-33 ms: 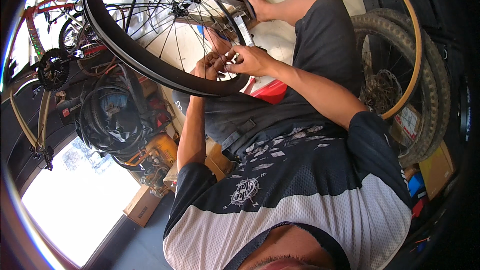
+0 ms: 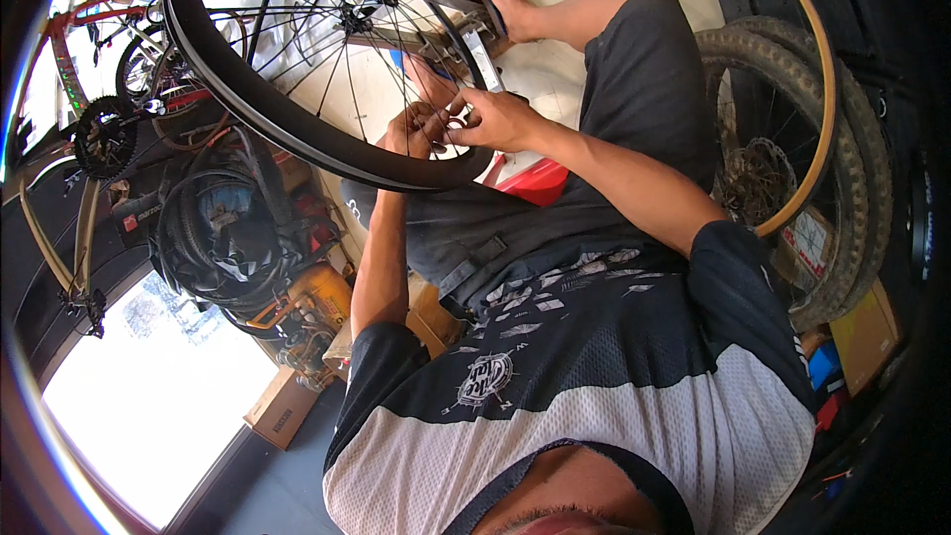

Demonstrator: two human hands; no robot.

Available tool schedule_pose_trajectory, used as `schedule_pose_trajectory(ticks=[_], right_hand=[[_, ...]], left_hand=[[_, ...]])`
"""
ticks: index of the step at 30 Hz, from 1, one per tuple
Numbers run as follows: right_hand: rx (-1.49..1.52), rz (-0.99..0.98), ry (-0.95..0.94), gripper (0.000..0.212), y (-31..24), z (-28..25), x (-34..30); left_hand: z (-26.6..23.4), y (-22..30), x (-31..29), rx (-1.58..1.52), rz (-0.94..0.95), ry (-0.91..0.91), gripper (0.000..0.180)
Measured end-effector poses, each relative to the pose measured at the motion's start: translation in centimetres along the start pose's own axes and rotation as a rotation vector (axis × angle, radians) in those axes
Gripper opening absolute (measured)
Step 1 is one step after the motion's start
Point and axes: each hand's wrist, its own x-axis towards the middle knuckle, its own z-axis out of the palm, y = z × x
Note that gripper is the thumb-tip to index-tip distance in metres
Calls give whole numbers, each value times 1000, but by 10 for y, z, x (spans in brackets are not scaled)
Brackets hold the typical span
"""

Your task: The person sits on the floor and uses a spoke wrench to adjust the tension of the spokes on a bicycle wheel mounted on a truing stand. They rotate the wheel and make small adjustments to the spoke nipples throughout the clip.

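A black bicycle wheel (image 2: 260, 107) with a deep rim stands tilted in front of me, its thin dark spokes (image 2: 349, 89) running to the hub (image 2: 365, 8). My left hand (image 2: 408, 135) reaches through from behind the near rim, its fingers closed around a spoke close to the rim. Right beside it, my right hand (image 2: 493, 121) makes a pinch with thumb and forefinger touching the left fingertips. Whatever small part sits in that pinch is hidden by the fingers. A metal wheel stand (image 2: 436, 2) holds the wheel at its hub.
Under my hands lies a red tray (image 2: 535, 184) between my legs. Knobbly tyres (image 2: 857, 178) and a tan hoop (image 2: 824, 69) lean at the right. Bike frames (image 2: 87, 208), a bundle of black tyres (image 2: 213, 228), a yellow machine (image 2: 315, 299) and a cardboard box (image 2: 281, 408) are on the left.
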Motion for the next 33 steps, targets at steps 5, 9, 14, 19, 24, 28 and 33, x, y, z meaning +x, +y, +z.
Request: schedule_pose_trajectory(ticks=[5,9,14,19,24,28,33], right_hand=[[-195,-49,31,46,4,2,3],[4,-38,16,45,24,5,15],[-12,7,95,39,24,11,16],[-50,14,52,44,8,4,10],[-78,-72,57,36,9,-2,11],[-25,-4,111,34,13,-2,13],[-6,58,119,36,17,12,19]], left_hand=[[6,14,1,34,-50,36,25],[1,5,5,54,-9,35,27],[8,0,6,-28,44,58,28],[1,-2,8,67,-26,43,29],[1,-4,7,127,7,90,27],[5,4,7,135,-2,81,27],[0,-10,9,96,73,44,28]])
